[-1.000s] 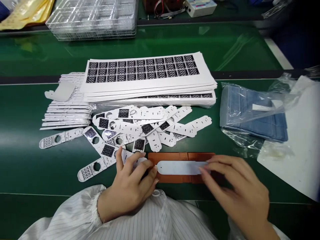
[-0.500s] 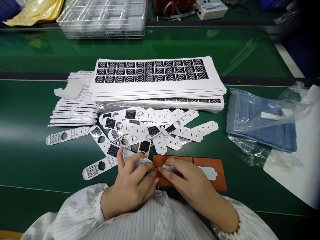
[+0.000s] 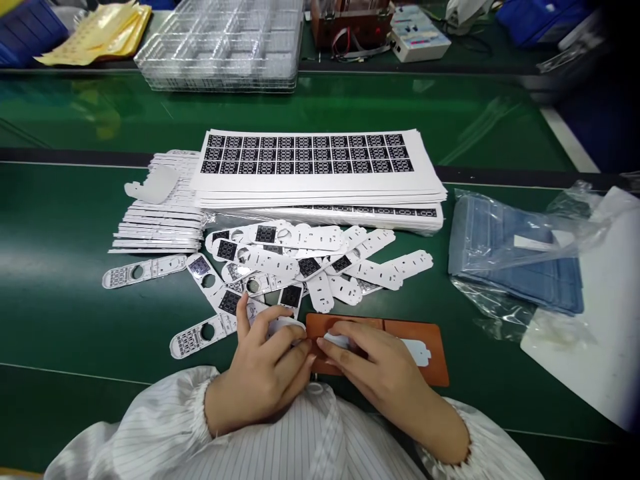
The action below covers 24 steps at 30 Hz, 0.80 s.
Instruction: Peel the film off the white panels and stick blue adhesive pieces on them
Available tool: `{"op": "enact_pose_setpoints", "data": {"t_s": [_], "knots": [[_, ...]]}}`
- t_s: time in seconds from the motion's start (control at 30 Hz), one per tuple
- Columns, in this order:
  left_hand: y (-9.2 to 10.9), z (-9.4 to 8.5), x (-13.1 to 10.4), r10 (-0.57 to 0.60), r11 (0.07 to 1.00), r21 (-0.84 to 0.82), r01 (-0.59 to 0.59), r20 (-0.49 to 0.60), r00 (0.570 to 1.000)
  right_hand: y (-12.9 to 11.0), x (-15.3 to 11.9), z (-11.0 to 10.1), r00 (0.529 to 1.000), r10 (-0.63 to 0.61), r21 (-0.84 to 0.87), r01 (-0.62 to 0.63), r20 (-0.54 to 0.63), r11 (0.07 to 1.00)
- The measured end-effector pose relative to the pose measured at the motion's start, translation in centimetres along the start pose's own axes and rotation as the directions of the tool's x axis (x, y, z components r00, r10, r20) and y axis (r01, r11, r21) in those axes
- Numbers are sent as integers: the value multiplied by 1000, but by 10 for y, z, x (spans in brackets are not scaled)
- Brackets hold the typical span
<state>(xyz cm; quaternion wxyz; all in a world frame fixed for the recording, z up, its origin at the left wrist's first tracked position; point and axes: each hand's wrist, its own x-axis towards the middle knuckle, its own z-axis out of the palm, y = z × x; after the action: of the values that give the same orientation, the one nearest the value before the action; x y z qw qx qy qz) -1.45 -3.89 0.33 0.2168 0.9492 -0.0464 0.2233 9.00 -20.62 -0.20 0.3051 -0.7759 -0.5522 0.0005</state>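
Right hand (image 3: 387, 373) over pale-blue strip (image 3: 417, 352), left hand (image 3: 263, 377) at orange-brown plate's (image 3: 419, 330) left edge; can't tell either grip. Best kept square.

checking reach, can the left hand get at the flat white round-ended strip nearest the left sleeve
Probably yes: the left hand is close beside the strip, whose left end lies uncovered.

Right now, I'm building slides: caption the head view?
Right hand over a strip on an orange plate, left hand at plate's edge.
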Motion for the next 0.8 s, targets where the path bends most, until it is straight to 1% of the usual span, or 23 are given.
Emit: {"op": "enact_pose_setpoints", "data": {"t_s": [0.1,0.17,0.33,0.4,0.47,0.53,0.63,0.73,0.8], "knots": [[0,2,0,-6,1000,6,6,3,1000,0,1,0,999,-30,-27,29,-42,999],[0,3,-1,-3,1000,12,3,5,1000,-1,3,2,999,-22,-54,20,-36,998],[-1,5,-3,13,1000,-21,-13,16,1000,-4,6,4,997,-59,-96,62,39,993],[-2,6,-4,37,998,-50,-36,29,999,-2,3,4,994,-71,-85,77,79,993],[-4,7,-6,74,996,-60,-72,33,997,0,-1,2,992,-57,-58,64,117,996],[-5,9,-7,103,994,-33,-102,26,994,2,-5,0,988,-15,-15,18,154,1000],[-5,11,-8,131,991,17,-132,38,991,4,-10,-4,973,119,55,-132,199,990],[-3,10,-7,116,992,37,-118,48,992,4,-12,-7,936,270,100,-297,225,950],[-1,9,-5,98,994,37,-99,40,994,3,-12,-7,924,308,120,-340,226,933]]}}
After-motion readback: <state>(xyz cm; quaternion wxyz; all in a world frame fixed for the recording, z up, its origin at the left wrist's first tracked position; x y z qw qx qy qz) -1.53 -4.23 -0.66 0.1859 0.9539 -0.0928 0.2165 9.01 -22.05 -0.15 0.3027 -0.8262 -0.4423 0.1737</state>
